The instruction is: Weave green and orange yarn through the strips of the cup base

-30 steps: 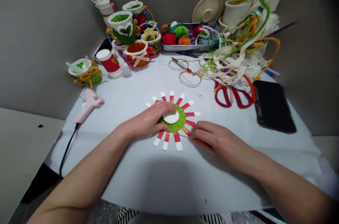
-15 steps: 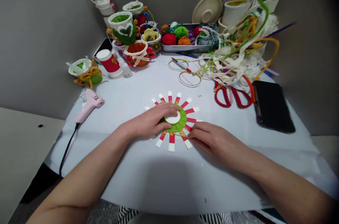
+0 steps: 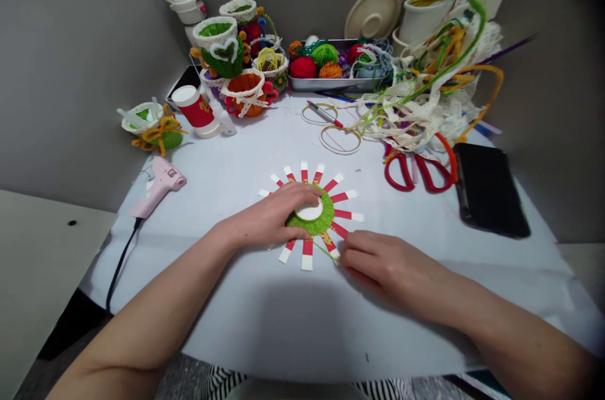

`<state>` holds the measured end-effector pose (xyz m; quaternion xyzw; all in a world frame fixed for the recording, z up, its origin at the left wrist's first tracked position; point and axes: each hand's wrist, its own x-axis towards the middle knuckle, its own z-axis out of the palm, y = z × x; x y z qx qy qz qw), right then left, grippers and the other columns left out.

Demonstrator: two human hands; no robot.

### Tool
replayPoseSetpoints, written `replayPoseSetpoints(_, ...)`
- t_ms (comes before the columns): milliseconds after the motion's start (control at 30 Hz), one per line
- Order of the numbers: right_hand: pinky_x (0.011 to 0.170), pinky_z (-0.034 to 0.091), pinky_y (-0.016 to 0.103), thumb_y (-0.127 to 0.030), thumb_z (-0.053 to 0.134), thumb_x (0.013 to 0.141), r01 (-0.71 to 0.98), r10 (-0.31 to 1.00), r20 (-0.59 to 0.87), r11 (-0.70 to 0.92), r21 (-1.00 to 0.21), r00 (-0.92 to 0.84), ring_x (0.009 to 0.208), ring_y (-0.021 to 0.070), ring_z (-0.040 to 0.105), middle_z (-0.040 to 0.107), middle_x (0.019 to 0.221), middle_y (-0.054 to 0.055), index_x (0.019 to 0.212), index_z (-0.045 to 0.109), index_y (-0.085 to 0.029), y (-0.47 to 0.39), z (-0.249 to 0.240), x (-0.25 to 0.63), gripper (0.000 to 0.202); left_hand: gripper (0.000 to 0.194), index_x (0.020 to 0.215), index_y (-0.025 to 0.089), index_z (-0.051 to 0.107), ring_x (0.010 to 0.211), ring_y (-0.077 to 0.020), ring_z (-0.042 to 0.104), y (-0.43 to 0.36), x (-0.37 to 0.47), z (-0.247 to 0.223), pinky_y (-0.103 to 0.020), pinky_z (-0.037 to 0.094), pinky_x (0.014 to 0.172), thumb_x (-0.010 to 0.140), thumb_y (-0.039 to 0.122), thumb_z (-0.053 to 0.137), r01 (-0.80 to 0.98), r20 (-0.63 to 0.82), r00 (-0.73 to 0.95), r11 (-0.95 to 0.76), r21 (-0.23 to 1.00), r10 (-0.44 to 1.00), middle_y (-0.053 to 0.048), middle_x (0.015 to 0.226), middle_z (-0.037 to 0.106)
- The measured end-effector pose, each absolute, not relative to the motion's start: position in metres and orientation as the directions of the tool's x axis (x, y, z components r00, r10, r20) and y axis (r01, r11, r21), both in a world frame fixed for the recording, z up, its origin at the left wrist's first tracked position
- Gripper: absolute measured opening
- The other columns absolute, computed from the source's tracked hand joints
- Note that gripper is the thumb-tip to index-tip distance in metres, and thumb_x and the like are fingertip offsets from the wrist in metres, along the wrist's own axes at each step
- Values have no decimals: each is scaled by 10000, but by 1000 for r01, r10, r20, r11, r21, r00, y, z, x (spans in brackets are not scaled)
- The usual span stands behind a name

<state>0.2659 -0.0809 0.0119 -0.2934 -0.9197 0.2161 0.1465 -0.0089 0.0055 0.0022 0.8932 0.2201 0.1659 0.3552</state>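
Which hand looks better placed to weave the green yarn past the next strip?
Probably the right hand: its fingers pinch the green yarn beside the strips, while the left hand presses the disc flat.

Bare table [image 3: 265,318] near; scissors [image 3: 416,170] rightward.

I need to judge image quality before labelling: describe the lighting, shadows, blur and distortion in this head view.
Head view: soft, even light, no glare; a broad dim shadow falls on the white table in front of the forearms; wide-angle distortion bends the edges and darkens the corners; the left hand, right hand and cut paper cup are sharp, the rear clutter slightly softer.
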Motion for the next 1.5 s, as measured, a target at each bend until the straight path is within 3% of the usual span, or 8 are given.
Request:
replayPoseSetpoints(600, 608, 418, 287, -51, 496, 999, 500, 568, -3, 723, -477, -823, 687, 150, 563, 617, 801, 35, 793, 619, -173, -86, 13, 266, 269, 387, 1268, 229, 540, 1412, -306, 526, 5, -7, 6, -555, 455, 1164, 955, 271, 763, 285, 130, 848, -649, 705, 514, -156, 1494, 577)
replayPoseSetpoints(833, 642, 449, 300, -162, 503, 1037, 652, 761, 113, 612, -448, -638, 720, 169, 596, 644, 827, 54, 863, 655, -176, -77, 11, 274, 231, 403, 1257, 222, 544, 1399, -311, 537, 5, -7, 4, -545, 459, 1154, 940, 289, 784, 276, 147, 846, -656, 702, 513, -166, 1487, 585)
replayPoseSetpoints(1133, 617, 431, 301, -241, 603, 993, 756, 928, 148, 366, -543, -343, 661, 159, 587, 660, 767, 24, 799, 621, -207, -58, -11, 264, 197, 433, 1279, 233, 549, 1403, -317, 540, 6, -8, 0, -553, 458, 1154, 925, 270, 796, 282, 151, 845, -668, 688, 513, -160, 1504, 576)
replayPoseSetpoints(1333, 609, 427, 302, -273, 581, 1009, 765, 924, 153, 377, -522, -351, 651, 164, 597, 685, 772, 30, 817, 619, -216, -58, -14, 262, 203, 339, 1320, 228, 532, 1469, -325, 485, 5, -9, -1, -546, 453, 1173, 1018, 309, 663, 296, 162, 827, -662, 688, 538, -175, 1557, 521)
replayPoseSetpoints(1433, 608, 433, 297, -269, 569, 1021, 757, 918, 134, 384, -529, -373, 652, 163, 597, 691, 787, 35, 846, 635, -211, -58, -12, 263, 195, 408, 1339, 222, 521, 1520, -349, 407, 3, -9, -1, -555, 438, 1193, 996, 358, 696, 329, 186, 783, -649, 686, 594, -199, 1587, 424)
replayPoseSetpoints(1500, 611, 435, 292, -270, 568, 1026, 752, 917, 127, 385, -535, -379, 655, 161, 595, 691, 792, 36, 858, 643, -208, -58, -12, 264, 195, 490, 1347, 229, 524, 1454, -362, 452, 1, -7, -1, -571, 453, 1168, 954, 420, 745, 381, 173, 745, -624, 682, 644, -187, 1512, 453)
